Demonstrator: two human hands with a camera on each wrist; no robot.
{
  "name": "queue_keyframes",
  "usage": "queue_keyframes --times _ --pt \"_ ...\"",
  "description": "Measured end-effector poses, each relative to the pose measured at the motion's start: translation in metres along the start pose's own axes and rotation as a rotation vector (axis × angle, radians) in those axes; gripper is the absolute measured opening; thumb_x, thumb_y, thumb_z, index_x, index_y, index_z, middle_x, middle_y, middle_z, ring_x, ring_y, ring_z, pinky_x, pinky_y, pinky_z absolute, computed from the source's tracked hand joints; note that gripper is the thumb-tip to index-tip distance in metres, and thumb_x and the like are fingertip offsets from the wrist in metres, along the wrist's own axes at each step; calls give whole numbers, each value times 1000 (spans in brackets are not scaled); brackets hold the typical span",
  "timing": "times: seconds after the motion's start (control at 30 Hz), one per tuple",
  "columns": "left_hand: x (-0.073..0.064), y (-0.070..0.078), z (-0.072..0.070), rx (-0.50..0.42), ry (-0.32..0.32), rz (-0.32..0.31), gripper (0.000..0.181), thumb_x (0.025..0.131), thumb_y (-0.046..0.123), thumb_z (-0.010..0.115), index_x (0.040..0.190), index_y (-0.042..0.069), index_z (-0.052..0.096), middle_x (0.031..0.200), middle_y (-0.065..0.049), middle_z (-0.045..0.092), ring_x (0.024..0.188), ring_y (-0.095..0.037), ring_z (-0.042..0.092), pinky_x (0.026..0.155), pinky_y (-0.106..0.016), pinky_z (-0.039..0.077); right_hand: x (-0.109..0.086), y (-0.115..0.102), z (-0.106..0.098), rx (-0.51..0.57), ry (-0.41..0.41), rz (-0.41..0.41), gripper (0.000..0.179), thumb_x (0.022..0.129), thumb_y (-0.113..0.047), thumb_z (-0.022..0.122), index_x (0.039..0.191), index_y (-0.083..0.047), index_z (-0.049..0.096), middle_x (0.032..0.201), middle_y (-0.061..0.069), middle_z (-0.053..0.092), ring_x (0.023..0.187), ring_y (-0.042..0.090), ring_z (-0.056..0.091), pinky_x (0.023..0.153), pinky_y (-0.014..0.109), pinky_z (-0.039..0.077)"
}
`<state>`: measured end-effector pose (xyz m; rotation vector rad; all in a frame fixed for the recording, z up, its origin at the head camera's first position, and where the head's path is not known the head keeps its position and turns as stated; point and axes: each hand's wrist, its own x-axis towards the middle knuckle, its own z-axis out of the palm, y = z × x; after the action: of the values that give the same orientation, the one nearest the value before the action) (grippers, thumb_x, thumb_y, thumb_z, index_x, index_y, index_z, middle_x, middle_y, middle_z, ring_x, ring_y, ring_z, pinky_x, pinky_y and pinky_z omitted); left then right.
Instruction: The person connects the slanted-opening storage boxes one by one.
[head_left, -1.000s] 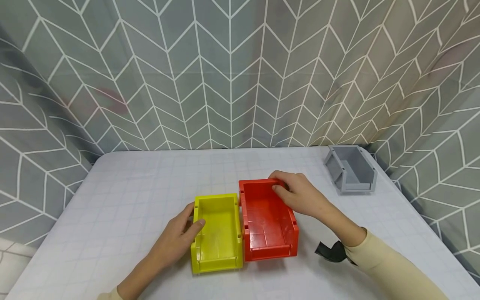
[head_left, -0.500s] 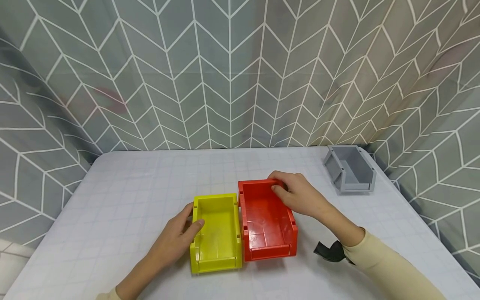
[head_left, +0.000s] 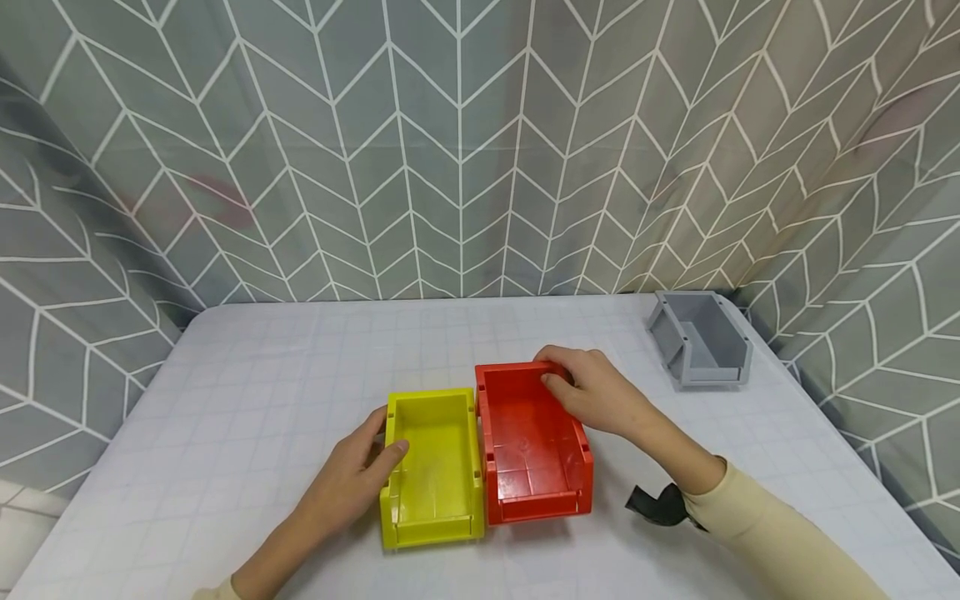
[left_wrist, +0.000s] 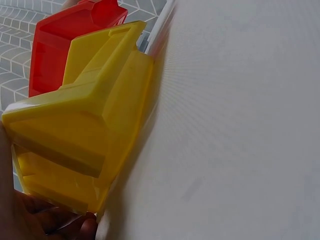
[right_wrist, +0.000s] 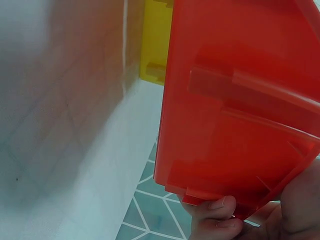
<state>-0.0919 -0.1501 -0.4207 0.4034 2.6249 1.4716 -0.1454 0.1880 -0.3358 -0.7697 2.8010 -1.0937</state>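
In the head view, a yellow open-front storage bin (head_left: 433,458) stands on the white table. My left hand (head_left: 352,479) grips its left wall, thumb over the rim and fingers outside; the left wrist view shows those fingertips (left_wrist: 89,225) near its base. Right beside it is a larger red storage bin (head_left: 528,450), its left wall against or very close to the yellow bin's right wall. With my right hand (head_left: 596,390) I hold the red bin by its far right corner, thumb inside. The red bin (right_wrist: 225,130) appears slightly raised off the table.
A grey storage bin (head_left: 701,337) stands at the table's far right corner. A black strap (head_left: 660,505) hangs by the right sleeve. Behind the white table (head_left: 300,350) runs a grey patterned curtain (head_left: 420,150).
The right hand and the red bin have shifted very slightly down in the head view. The left hand and yellow bin have hardly moved.
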Motion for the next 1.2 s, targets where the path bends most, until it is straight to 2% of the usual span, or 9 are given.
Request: queue_keyframes --times 0.23,0.63,0.9,1.2 --pt "0 0 0 3 3 0 57 108 29 56 159 10 39 152 -9 53 127 -26 59 104 -50 50 0 0 1 -9 -4 9 17 101 -1 57 112 -2 70 97 6 72 73 15 61 65 28 58" --pt "0 1 1 7 2 -15 56 108 28 55 159 9 38 154 -10 51 132 -29 56 107 -53 47 -1 -5 3 -44 24 17 18 101 0 57 113 -1 70 98 8 73 73 16 61 64 28 57" --pt "-1 2 1 -13 2 -11 57 108 27 55 159 9 38 155 -11 49 132 -31 56 106 -52 48 -4 -8 8 -121 62 27 17 99 -1 59 112 -4 70 94 6 72 69 15 58 61 28 55" --pt "-1 0 2 -2 16 -13 56 108 25 56 159 8 38 155 -10 49 132 -30 56 106 -53 47 -5 -6 11 -167 60 30 19 98 0 60 114 -4 69 95 7 72 68 15 57 61 27 55"
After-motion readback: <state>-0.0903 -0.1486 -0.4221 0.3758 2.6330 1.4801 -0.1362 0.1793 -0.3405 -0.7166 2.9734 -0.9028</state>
